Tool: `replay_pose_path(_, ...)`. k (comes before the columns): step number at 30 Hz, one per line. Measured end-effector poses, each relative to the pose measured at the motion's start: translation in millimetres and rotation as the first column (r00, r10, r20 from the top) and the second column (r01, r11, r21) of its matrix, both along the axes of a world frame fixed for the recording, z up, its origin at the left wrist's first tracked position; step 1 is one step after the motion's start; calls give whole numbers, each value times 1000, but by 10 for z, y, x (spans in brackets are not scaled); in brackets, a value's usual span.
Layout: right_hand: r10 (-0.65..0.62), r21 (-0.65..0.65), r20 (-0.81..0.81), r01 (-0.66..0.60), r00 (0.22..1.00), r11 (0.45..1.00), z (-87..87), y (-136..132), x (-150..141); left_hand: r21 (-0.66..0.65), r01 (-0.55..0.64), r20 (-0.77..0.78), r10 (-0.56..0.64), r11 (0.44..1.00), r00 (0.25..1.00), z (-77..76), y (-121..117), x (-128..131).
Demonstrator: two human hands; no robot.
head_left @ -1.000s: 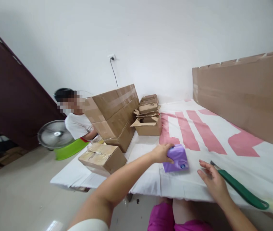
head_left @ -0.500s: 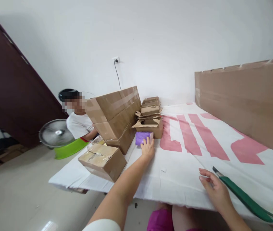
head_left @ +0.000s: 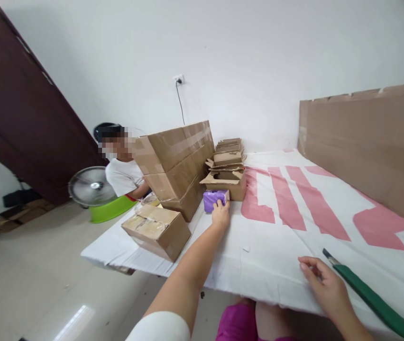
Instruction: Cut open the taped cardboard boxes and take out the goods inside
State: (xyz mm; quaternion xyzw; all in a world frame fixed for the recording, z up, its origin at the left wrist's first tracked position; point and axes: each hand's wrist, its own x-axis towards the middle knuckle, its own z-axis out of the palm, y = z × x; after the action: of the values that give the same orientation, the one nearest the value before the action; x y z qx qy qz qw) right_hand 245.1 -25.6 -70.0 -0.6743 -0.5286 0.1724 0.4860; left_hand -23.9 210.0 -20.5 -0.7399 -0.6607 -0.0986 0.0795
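Note:
My left hand reaches across the table with its fingers closed around the near right end of a small purple package. The package lies on the cloth, right in front of an open cardboard box. Loosely curved, with nothing in its fingers, my right hand rests over the cloth near the front edge. Beside it lies a utility knife with a green handle, its blade pointing away from me. Part of the handle passes out of view at the lower right.
Taped cartons are stacked left of the open boxes, with a single closed carton nearer me. A long cardboard panel stands at the right. Past the stack sits another person, near a fan and a green tub.
My left fingers have closed more around the purple package, which has barely moved. My right hand stays beside the knife. The whole view has shifted slightly.

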Motion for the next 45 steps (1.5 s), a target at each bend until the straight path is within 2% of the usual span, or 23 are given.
replay_pose_path(4,7,15,29,-8,1000,1000,-1,-3,1,5,1,41,-1,1000,999,-115,-75,-77)
replay_pose_path(9,36,-6,27,-36,999,999,-81,8,20,-21,-21,76,23,1000,997,-200,-105,-139)
replay_pose_path(19,81,7,19,-82,996,997,-64,33,15,-124,-34,100,47,992,994,-221,-158,-172)
replay_pose_path(22,91,13,38,-91,995,996,-44,23,4,-160,-36,98,52,986,994,-223,-233,-175)
replay_pose_path(25,125,7,105,-126,987,992,-16,8,-24,-201,26,96,-7,979,995,-203,-386,-184)
replay_pose_path(27,193,35,238,-207,952,978,7,-18,-79,-220,104,97,-84,970,992,-182,-544,-197)
replay_pose_path(29,300,16,428,-339,853,941,18,-66,-166,-225,184,102,-165,957,981,-166,-731,-220)
replay_pose_path(31,393,-88,576,-424,717,901,-1,-136,-268,-226,258,106,-240,939,965,-168,-922,-257)
replay_pose_path(33,422,-183,649,-409,633,894,-57,-209,-355,-239,324,108,-307,915,946,-190,-1094,-303)
replay_pose_path(35,397,-211,691,-357,604,910,-134,-265,-410,-259,358,113,-340,897,934,-225,-1236,-350)
replay_pose_path(38,336,-185,731,-302,594,935,-235,-300,-439,-275,354,134,-330,894,935,-271,-1410,-408)
replay_pose_path(45,268,-127,787,-280,556,952,-323,-282,-434,-280,383,158,-352,880,923,-285,-1725,-486)
